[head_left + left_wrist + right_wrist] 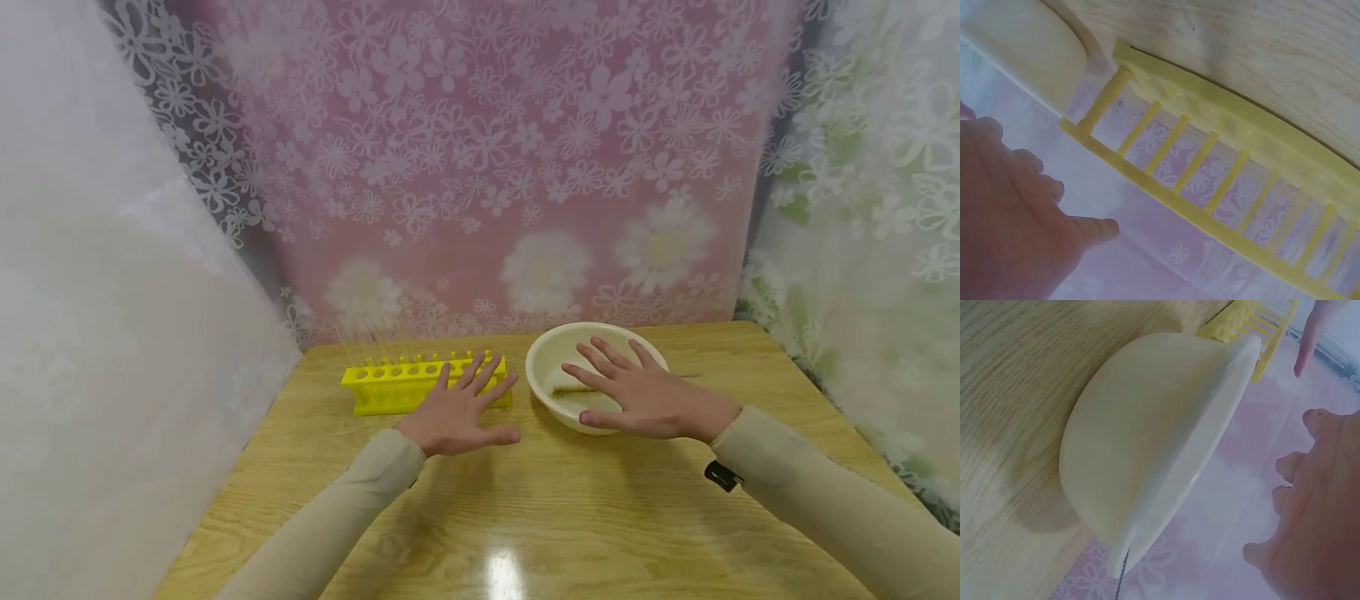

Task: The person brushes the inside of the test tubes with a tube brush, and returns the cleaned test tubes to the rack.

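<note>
Fingers spread, my left hand (457, 421) hovers palm down near the right end of a yellow test tube rack (390, 402), overlapping it in the head view. Several thin clear glass tubes (343, 340) stand up from the rack's left end. My right hand (651, 400), also spread flat and holding nothing, is over the right side of a white bowl (542, 398). Inside the bowl lies a test tube brush (573, 392) with brownish bristles, partly hidden by that hand. Its thin wire handle (1123, 569) sticks out past the rim in the right wrist view.
Both the rack and the bowl stand toward the back of a wooden table (555, 517). A pink flowered curtain (480, 167) hangs behind, with pale sheets (97, 333) at the sides. A black band clip (723, 476) hangs at the right wrist.
</note>
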Available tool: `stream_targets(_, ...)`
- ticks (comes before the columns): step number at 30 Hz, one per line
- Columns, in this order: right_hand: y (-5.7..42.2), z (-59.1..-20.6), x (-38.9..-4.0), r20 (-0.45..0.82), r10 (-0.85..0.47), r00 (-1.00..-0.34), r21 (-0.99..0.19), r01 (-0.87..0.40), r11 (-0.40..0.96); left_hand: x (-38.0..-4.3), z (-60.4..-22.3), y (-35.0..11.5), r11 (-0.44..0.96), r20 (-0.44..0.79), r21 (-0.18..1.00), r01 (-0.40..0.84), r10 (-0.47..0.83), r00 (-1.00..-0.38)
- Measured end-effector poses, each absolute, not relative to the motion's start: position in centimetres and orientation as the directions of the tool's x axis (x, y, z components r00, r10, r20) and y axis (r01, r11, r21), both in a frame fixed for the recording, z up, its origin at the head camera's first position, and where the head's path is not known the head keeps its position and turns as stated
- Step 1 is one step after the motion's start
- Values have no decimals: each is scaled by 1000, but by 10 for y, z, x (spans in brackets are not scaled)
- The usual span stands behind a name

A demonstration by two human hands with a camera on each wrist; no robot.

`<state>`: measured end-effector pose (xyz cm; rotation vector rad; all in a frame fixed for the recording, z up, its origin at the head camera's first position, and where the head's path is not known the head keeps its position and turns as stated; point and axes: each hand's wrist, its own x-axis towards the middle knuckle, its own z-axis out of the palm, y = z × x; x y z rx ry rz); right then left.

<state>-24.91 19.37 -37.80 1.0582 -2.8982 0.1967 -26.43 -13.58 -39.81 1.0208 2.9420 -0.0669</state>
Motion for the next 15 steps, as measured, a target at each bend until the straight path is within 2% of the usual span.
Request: stream_targets(15,197,-385,-249,108,-626,-772,-90,-635,767,-261,-407,-139,769,-7,-33,639,639,-769)
